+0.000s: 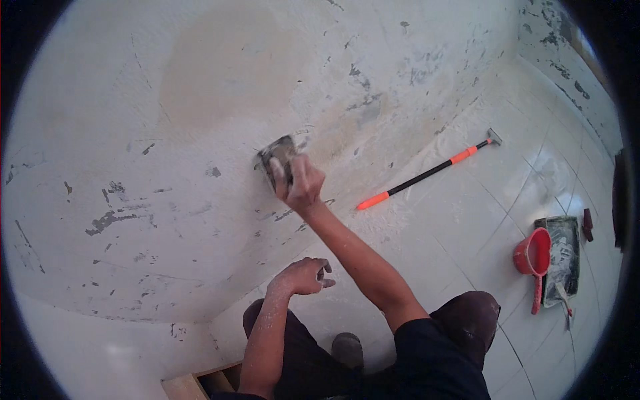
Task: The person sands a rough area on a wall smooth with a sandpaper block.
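Observation:
My right hand (300, 185) grips a dark, roughly rectangular sanding block (281, 156), its face against the patchy white wall (190, 200). The exact kind of block is hard to tell under the dust. Grey spots and scrapes mark the wall, with a beige patch above the block. Over my knee, near the foot of the wall, my left hand (302, 276) hangs with fingers loosely curled and holds nothing. White dust covers both hands.
A long-handled scraper (420, 177) with orange grips lies on the tiled floor (450, 240). To the right are a red plastic dipper (531, 252), a black tray (571, 270) with white residue, and a putty knife (563, 297). A wooden box (182, 387) stands at lower left.

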Motion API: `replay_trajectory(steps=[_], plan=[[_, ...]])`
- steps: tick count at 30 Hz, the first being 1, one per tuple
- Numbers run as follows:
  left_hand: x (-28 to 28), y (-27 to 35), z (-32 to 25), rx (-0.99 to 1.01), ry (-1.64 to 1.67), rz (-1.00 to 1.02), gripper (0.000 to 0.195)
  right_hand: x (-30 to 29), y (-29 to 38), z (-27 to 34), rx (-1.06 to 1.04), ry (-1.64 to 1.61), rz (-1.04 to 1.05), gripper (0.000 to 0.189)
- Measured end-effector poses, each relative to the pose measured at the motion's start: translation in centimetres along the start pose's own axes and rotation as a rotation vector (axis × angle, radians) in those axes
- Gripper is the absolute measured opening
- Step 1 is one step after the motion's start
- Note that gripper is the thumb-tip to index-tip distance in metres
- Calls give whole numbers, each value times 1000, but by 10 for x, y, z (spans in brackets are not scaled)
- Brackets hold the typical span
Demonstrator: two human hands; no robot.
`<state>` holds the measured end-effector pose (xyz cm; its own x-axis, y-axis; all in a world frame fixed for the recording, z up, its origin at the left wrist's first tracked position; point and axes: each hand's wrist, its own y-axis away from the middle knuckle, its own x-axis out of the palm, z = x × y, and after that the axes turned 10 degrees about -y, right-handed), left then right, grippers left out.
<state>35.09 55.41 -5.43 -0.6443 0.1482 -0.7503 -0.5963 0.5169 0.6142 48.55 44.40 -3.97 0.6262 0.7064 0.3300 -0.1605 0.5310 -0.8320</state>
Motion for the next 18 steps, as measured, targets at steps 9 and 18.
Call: replay_trajectory(steps=[9, 18], plan=[[4, 19, -14, 22, -50, -51, 52, -51, 36, 56, 1038, -914, 141, 25], [-14, 51, -42, 38, 6, -88, 46, -80, 27, 27, 1318, -1808, -202, 43]])
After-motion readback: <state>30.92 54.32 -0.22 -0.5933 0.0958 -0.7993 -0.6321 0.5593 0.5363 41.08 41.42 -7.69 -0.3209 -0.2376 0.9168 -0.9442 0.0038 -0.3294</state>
